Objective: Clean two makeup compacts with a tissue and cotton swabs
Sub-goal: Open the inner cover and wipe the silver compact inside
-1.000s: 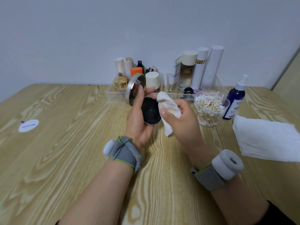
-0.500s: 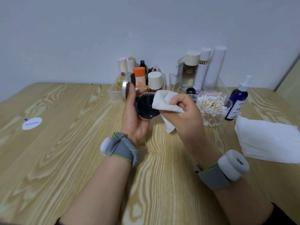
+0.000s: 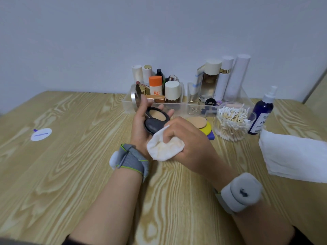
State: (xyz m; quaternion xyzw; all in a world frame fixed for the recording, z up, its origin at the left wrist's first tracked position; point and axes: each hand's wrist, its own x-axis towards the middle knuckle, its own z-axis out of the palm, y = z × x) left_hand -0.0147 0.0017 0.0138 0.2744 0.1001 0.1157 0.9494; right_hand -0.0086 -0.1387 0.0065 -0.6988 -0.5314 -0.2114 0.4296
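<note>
Pale wood-grain counter (image 3: 70, 156) under a plain wall. The left hand (image 3: 141, 128) holds the open compact (image 3: 156, 119) above it, fingers cupped round the case. The right hand (image 3: 187, 144) grips a beige-stained tissue (image 3: 164, 147) bunched at the black inner lid. That soiled wad may well smear residue back or scuff the exposed powder. Readable: "50" on the orange tube (image 3: 155, 85), "nice Day" on the clear organiser (image 3: 194, 109).

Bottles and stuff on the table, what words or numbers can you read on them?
"50": on the orange tube.
"nice Day": on the front of the clear tray.
Label of the blue spray bottle: too blurred to read.
Round sticker on the table: only a purple mark, nothing readable.
</note>
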